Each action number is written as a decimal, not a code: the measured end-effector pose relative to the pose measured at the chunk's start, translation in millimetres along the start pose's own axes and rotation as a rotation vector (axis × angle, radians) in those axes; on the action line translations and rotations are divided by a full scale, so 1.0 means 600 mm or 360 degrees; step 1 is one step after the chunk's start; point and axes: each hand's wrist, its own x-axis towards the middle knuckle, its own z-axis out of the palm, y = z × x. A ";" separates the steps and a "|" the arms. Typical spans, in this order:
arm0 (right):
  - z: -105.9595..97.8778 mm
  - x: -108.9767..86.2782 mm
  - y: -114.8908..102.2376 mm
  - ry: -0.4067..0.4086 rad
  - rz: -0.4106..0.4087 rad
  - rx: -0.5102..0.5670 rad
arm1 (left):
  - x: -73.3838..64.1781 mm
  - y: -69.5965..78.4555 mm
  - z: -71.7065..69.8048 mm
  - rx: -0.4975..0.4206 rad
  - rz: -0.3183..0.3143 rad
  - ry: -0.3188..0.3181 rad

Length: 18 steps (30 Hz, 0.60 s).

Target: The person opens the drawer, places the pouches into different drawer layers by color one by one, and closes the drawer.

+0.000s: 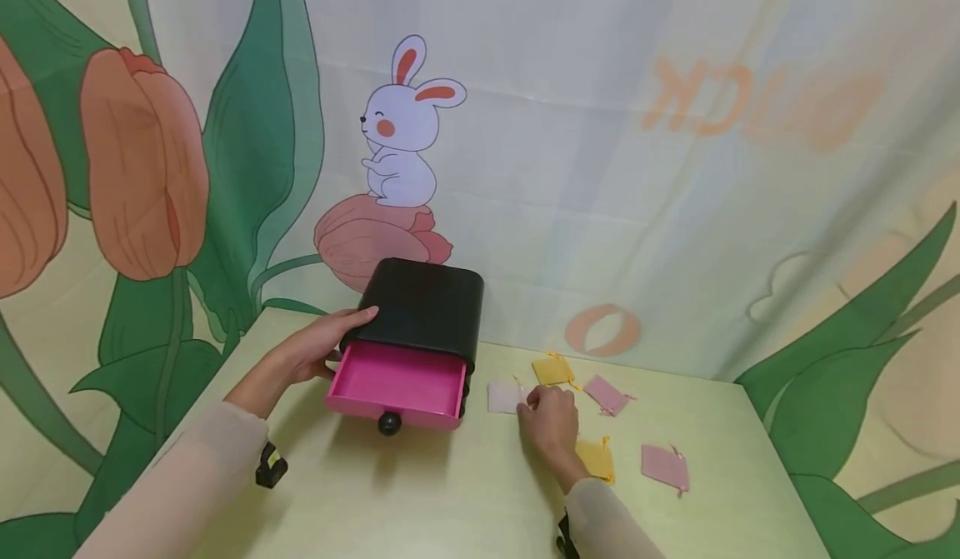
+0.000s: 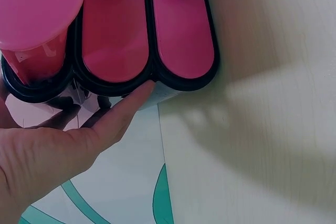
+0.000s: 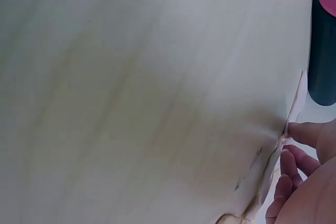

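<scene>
A black desktop drawer box (image 1: 427, 305) stands at the table's back, its top pink drawer (image 1: 405, 376) pulled out and bare inside. My left hand (image 1: 318, 346) grips the box's left side, thumb on the top edge. In the left wrist view, two lower drawers (image 2: 115, 35) with black knobs are closed. Right of the box lies a small white drawstring pouch (image 1: 504, 397). My right hand (image 1: 551, 421) pinches its drawstring end between thumb and fingers; the right wrist view shows the pouch (image 3: 299, 95) edge-on at the fingertips.
Around my right hand lie a yellow pouch (image 1: 552, 370) at the back, a pink pouch (image 1: 608, 395) beside it, another yellow pouch (image 1: 597, 461) partly behind my wrist, and another pink pouch (image 1: 665, 466) further right. A printed curtain (image 1: 540, 209) hangs behind the table (image 1: 720, 426).
</scene>
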 end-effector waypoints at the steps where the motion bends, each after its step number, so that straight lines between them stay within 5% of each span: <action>1: 0.001 0.001 0.001 0.0005 -0.0020 0.0001 | -0.001 0.000 0.000 -0.0002 0.0003 -0.0001; 9: -0.007 0.002 -0.006 0.0036 -0.0173 0.0116 | -0.005 0.002 -0.001 -0.0002 0.0020 -0.0009; 18: -0.110 0.009 -0.072 -0.0038 -0.0478 0.0460 | -0.005 0.003 0.003 0.0012 0.0011 -0.0028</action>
